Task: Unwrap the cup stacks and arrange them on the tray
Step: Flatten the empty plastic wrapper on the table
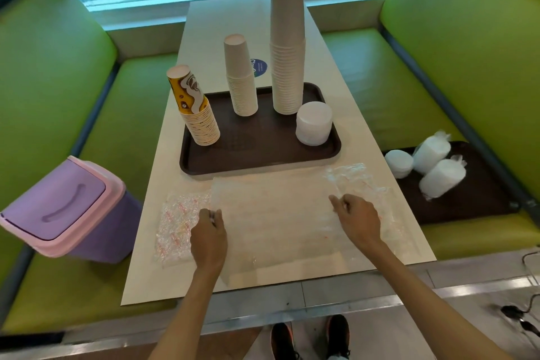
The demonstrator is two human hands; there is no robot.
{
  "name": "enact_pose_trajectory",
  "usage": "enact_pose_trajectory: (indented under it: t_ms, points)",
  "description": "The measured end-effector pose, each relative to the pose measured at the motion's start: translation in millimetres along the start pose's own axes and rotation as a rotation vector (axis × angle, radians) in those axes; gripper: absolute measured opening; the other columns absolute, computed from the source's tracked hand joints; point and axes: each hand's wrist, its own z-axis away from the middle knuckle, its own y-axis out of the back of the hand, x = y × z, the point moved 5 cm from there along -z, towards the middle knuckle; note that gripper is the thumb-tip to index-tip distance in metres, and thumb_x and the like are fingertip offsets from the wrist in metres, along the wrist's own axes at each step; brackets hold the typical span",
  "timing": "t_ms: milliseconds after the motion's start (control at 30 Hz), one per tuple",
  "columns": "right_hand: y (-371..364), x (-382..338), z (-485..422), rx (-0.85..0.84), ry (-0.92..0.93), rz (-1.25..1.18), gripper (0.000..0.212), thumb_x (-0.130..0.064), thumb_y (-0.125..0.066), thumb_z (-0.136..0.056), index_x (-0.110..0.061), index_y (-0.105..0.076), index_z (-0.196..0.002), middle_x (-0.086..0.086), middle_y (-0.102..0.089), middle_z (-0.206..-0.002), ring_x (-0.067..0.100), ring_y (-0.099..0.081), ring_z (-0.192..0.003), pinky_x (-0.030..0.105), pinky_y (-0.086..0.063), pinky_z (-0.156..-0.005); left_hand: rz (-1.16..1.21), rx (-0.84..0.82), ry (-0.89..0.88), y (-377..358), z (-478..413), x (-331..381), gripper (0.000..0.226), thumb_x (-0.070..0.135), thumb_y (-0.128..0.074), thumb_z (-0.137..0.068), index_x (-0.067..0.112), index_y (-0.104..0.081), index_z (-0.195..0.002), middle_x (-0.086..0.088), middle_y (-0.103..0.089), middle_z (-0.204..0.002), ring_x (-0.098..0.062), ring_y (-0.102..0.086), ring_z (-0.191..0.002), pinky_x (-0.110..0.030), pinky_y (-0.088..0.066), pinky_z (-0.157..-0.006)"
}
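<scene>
The left hand (pixel 209 232) and the right hand (pixel 360 221) both lie low on the counter (pixel 336 73), with the fingers curled. Each one seems to pinch an edge of the large clear wrapper (pixel 271 222) that lies flat between them, though the film is too transparent to see the grip exactly. A crumpled wrapper (pixel 178 222) lies just beside the left hand, partly under the large one. The cups are already out. On the tray (pixel 263 161) stand a yellow cup stack (pixel 198 117), a white cup stack (pixel 241 82), a tall stack (pixel 287 47) and a short white stack (pixel 314 124), all upright and apart from each other. So the step in hand is, I think, to clear away the empty film. To do it well, gather both pieces toward the body, not forward — the tray is near, and the tall stack would fall easily from a small push. Squeeze the film into one ball so it does not spring open, then carry it left to the bin (pixel 64 207) on the bench (pixel 52 73). After this, the wrapped stacks (pixel 435 166) wait on the second tray (pixel 473 199) at the right.
</scene>
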Motion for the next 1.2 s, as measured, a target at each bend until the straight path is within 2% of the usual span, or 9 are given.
enact_pose_trajectory:
  t_ms: [267,467,567,633,767,867,933,1067,1200]
  points:
    - [-12,4,15,-0.046,0.064,0.246,0.04,-0.042,-0.045,-0.099,-0.009,-0.057,-0.079,-0.001,-0.05,-0.059,0.017,-0.048,-0.054,0.023,-0.026,-0.044,-0.166,-0.006,-0.039,4,3,-11,0.024,0.023,-0.041,-0.101,0.001,-0.05,-0.098,-0.015,-0.058,-0.076,-0.027,-0.049,-0.063,-0.033,-0.036,-0.057]
    - [3,-6,14,0.111,0.012,0.291,0.042,-0.045,-0.042,-0.098,-0.01,-0.051,-0.117,0.008,-0.062,-0.077,0.023,-0.058,-0.066,0.028,-0.035,-0.057,-0.237,-0.006,-0.024,6,-1,-16,0.022,0.022,-0.04,-0.101,0.001,-0.048,-0.099,-0.02,-0.062,-0.081,-0.028,-0.049,-0.064,-0.034,-0.035,-0.057]
    - [3,-26,14,0.244,0.144,0.171,0.038,-0.033,-0.056,-0.095,-0.007,-0.053,-0.123,0.016,-0.063,-0.106,0.033,-0.063,-0.089,0.036,-0.046,-0.068,-0.304,-0.007,-0.031,9,-1,-18,0.017,0.02,-0.047,-0.098,0.004,-0.051,-0.102,-0.016,-0.063,-0.091,-0.034,-0.059,-0.075,-0.033,-0.037,-0.06]
    - [-11,-47,17,0.256,0.316,0.184,0.034,-0.024,-0.062,-0.091,-0.005,-0.057,-0.119,0.017,-0.062,-0.104,0.034,-0.062,-0.087,0.039,-0.049,-0.066,-0.342,0.014,-0.03,14,0,-21,0.022,0.019,-0.057,-0.092,0.004,-0.053,-0.108,-0.017,-0.059,-0.101,-0.035,-0.058,-0.087,-0.035,-0.04,-0.063]
    - [-49,-92,22,0.135,0.529,0.205,0.04,-0.032,-0.044,-0.09,-0.008,-0.061,-0.116,0.015,-0.064,-0.108,0.032,-0.063,-0.094,0.041,-0.051,-0.078,-0.337,0.13,-0.075,28,-4,-16,0.04,0.017,-0.071,-0.077,0.002,-0.057,-0.112,-0.021,-0.055,-0.107,-0.037,-0.053,-0.097,-0.045,-0.044,-0.076]
    - [-81,-119,27,0.009,0.607,0.238,0.043,-0.034,-0.039,-0.092,-0.009,-0.062,-0.118,0.018,-0.064,-0.118,0.034,-0.063,-0.109,0.046,-0.05,-0.09,-0.165,0.19,-0.266,32,-14,5,0.029,0.009,-0.066,-0.082,0.004,-0.061,-0.11,-0.017,-0.058,-0.108,-0.031,-0.055,-0.097,-0.038,-0.044,-0.078]
    - [-104,-134,26,-0.095,0.636,0.285,0.047,-0.035,-0.034,-0.094,-0.01,-0.059,-0.127,0.018,-0.059,-0.13,0.034,-0.058,-0.119,0.048,-0.043,-0.1,-0.045,0.175,-0.37,27,-21,18,0.023,0.003,-0.058,-0.088,0.003,-0.061,-0.111,-0.015,-0.06,-0.11,-0.028,-0.057,-0.1,-0.027,-0.042,-0.082]
    - [-139,-143,21,-0.252,0.606,0.317,0.06,-0.039,-0.013,-0.098,-0.014,-0.031,-0.149,0.009,-0.024,-0.157,0.027,-0.02,-0.146,0.037,0.005,-0.113,0.018,0.054,-0.381,1,-34,21,0.03,0.005,-0.047,-0.096,0.004,-0.059,-0.124,-0.013,-0.058,-0.127,-0.024,-0.054,-0.117,-0.019,-0.036,-0.097]
    - [-162,-133,12,-0.284,0.558,0.378,0.068,-0.041,-0.001,-0.095,-0.013,-0.031,-0.149,0.009,-0.024,-0.157,0.026,-0.021,-0.146,0.042,0.006,-0.113,-0.086,-0.147,-0.377,-29,-45,2,0.04,0.009,-0.038,-0.1,0.006,-0.044,-0.14,-0.008,-0.041,-0.147,-0.021,-0.035,-0.139,-0.02,-0.021,-0.112]
